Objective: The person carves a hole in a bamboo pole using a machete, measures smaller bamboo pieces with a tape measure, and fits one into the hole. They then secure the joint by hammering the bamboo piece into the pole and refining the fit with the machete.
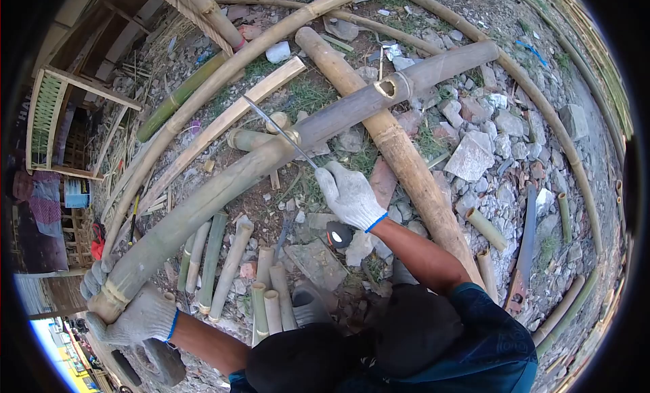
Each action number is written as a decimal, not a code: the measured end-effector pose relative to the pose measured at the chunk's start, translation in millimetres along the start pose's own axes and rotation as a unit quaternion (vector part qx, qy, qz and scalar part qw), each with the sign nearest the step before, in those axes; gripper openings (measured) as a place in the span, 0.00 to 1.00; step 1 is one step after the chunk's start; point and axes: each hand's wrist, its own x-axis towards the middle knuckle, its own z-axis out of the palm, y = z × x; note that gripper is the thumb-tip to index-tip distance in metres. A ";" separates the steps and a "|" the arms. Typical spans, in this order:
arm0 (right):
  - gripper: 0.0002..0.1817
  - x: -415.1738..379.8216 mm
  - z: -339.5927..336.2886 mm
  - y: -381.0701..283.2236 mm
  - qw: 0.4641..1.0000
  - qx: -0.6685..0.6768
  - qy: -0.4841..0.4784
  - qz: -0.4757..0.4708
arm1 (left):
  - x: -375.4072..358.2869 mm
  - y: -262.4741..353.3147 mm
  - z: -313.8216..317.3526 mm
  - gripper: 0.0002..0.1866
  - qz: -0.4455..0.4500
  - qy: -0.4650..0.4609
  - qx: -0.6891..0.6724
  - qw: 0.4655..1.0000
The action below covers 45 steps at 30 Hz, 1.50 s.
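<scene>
A thick green-grey bamboo pole [210,196] runs from lower left to upper right, with a cut hole near its upper part and a pale cut spot around its middle. My left hand [139,318], in a white knit glove, is wrapped around the pole's lower-left end. My right hand [349,196], gloved too, is closed on a long thin metal tool [274,125]; its exact kind does not show. The tool lies across the pole at the pale cut spot, its far end pointing to the upper left.
A brown bamboo log [399,149] crosses under the pole. Short bamboo pieces [230,267] lie nearer me. A handsaw [525,251] rests on the rubble at right. Long curved bamboo poles [230,68] arch around the work area, and a wooden plank [223,115] lies at upper left.
</scene>
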 end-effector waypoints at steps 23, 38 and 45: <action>0.18 -170.3 -70.7 78.4 0.953 -0.063 0.177 0.239 | -95.5 -117.4 92.8 0.28 -0.122 -0.155 -0.056 0.979; 0.16 -163.3 -69.8 74.5 0.953 -0.045 0.172 0.246 | -95.0 -109.1 93.5 0.27 -0.155 -0.115 -0.028 0.981; 0.15 -160.6 -75.5 94.7 0.951 -0.081 0.156 0.256 | -78.9 -118.5 82.3 0.28 -0.224 -0.325 -0.266 0.879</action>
